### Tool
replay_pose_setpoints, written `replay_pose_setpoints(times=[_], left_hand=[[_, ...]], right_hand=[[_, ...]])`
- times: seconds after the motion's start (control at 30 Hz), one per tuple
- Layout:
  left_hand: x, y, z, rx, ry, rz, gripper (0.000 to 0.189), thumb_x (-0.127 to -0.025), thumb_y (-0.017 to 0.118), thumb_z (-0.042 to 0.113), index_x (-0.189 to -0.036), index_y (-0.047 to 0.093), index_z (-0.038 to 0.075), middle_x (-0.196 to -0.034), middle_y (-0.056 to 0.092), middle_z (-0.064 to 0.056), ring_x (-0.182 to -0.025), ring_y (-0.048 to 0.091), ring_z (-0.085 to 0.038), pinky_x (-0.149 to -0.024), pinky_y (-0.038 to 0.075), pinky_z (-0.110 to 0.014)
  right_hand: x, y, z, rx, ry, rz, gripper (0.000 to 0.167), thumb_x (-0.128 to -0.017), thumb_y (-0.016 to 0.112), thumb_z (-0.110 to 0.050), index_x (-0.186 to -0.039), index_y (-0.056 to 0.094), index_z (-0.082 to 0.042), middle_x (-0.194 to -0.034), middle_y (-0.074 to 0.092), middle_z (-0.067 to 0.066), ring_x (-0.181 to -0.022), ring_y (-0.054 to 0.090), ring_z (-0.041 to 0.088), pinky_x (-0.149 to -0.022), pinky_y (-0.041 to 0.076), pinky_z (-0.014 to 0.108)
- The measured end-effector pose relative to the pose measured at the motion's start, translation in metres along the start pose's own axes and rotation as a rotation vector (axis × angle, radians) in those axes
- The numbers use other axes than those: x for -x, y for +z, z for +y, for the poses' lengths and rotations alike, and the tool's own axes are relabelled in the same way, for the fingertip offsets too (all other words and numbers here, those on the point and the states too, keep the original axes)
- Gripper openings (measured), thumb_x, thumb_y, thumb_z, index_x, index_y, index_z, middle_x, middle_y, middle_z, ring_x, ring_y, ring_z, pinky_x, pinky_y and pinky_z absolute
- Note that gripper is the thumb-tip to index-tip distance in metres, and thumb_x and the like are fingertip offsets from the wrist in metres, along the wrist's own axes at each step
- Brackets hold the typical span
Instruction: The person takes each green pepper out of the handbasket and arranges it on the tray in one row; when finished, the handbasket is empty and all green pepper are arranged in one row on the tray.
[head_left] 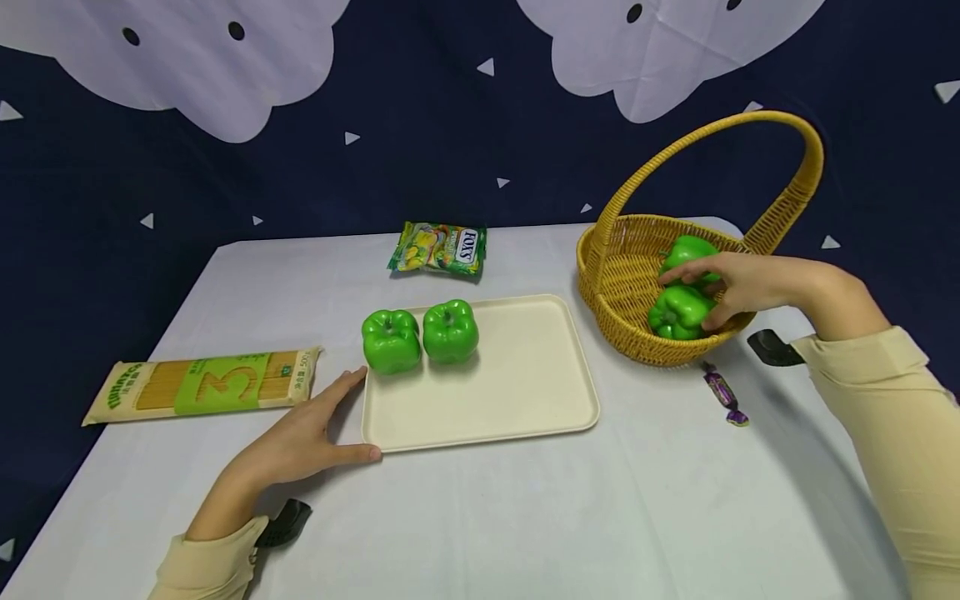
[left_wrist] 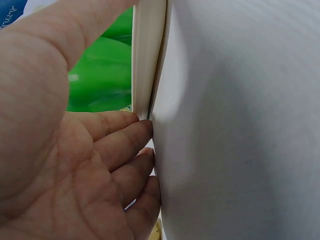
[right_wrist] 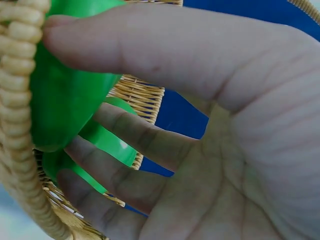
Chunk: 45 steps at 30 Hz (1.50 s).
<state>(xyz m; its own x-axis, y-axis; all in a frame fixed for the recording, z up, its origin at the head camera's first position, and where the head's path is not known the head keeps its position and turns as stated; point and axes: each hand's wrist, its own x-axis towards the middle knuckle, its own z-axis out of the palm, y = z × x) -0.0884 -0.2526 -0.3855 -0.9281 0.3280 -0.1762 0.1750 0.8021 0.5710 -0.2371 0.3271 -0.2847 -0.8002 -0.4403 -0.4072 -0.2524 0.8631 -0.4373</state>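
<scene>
- The near pepper (head_left: 677, 314) in the basket (head_left: 626, 329) is straddled by the right hand (head_left: 742, 281), fingers spread; whether gripped cannot be told.
- The tray (head_left: 517, 387) is touched by the spread left hand (head_left: 300, 437).
- "FOX'S" is printed on the candy bag (head_left: 438, 248), "500" on the noodles (head_left: 206, 385).

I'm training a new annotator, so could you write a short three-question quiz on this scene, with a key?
1. Multiple choice: what do the fingertips of the left hand touch?
A) the wrapped candy
B) the edge of the tray
C) the snack bag
2. True or false: the pasta pack lies to the left of the tray, as the person sees it.
3. Fill in the blank: ____ green peppers sit on the tray, while the right hand reaches into the basket.

Key: 1. B; 2. True; 3. Two.
</scene>
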Motion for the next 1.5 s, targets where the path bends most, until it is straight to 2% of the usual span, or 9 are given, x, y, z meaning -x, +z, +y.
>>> replay_pose_setpoints(times=[0.13,0.37,0.6,0.83,1.17,1.5], left_hand=[[0.0,0.0,0.0,-0.003,-0.005,-0.001,0.124,-0.08,0.088,0.065,-0.17,0.027,0.005,-0.173,0.03,-0.028,-0.158,0.031,-0.055,-0.122,0.035,-0.074],[0.0,0.0,0.001,-0.009,-0.013,0.0,0.125,-0.079,0.088,0.065,-0.169,0.027,0.004,-0.173,0.03,-0.029,-0.158,0.03,-0.056,-0.122,0.034,-0.074],[-0.001,0.0,0.001,-0.01,-0.011,0.0,0.125,-0.079,0.088,0.065,-0.169,0.027,0.004,-0.173,0.031,-0.029,-0.158,0.031,-0.055,-0.123,0.034,-0.074],[-0.001,0.0,0.001,0.0,-0.025,-0.01,0.125,-0.079,0.088,0.065,-0.171,0.025,0.007,-0.174,0.028,-0.03,-0.158,0.029,-0.056,-0.123,0.033,-0.075],[-0.001,0.001,0.0,0.001,-0.029,-0.013,0.125,-0.08,0.088,0.065,-0.171,0.025,0.007,-0.174,0.028,-0.03,-0.158,0.029,-0.056,-0.123,0.033,-0.075],[-0.001,0.001,-0.001,0.002,-0.038,-0.016,0.125,-0.08,0.088,0.065,-0.171,0.025,0.007,-0.174,0.028,-0.03,-0.159,0.029,-0.056,-0.123,0.033,-0.074]], right_hand=[[-0.005,-0.003,-0.002,0.028,0.003,0.002,0.082,-0.083,0.086,-0.001,-0.157,0.053,-0.009,-0.155,0.049,0.03,-0.137,0.051,0.053,-0.109,0.049,0.071],[-0.012,-0.009,-0.007,0.07,0.017,-0.019,0.081,-0.083,0.086,0.0,-0.157,0.053,-0.008,-0.153,0.049,0.033,-0.135,0.053,0.052,-0.107,0.051,0.068],[-0.017,-0.012,-0.012,0.102,0.043,-0.031,0.078,-0.083,0.086,-0.003,-0.155,0.055,-0.008,-0.153,0.048,0.034,-0.134,0.053,0.052,-0.106,0.051,0.071],[-0.022,-0.015,-0.016,0.1,0.054,-0.046,0.078,-0.084,0.087,-0.006,-0.154,0.055,-0.008,-0.152,0.048,0.032,-0.132,0.053,0.047,-0.104,0.053,0.065],[-0.027,-0.019,-0.02,0.083,0.069,-0.093,0.079,-0.084,0.086,-0.004,-0.154,0.05,-0.004,-0.15,0.048,0.039,-0.124,0.058,0.046,-0.095,0.057,0.053],[-0.031,-0.016,-0.023,0.097,0.082,-0.075,0.084,-0.08,0.086,-0.002,-0.156,0.051,-0.008,-0.144,0.052,0.037,-0.122,0.056,0.044,-0.097,0.055,0.056]])
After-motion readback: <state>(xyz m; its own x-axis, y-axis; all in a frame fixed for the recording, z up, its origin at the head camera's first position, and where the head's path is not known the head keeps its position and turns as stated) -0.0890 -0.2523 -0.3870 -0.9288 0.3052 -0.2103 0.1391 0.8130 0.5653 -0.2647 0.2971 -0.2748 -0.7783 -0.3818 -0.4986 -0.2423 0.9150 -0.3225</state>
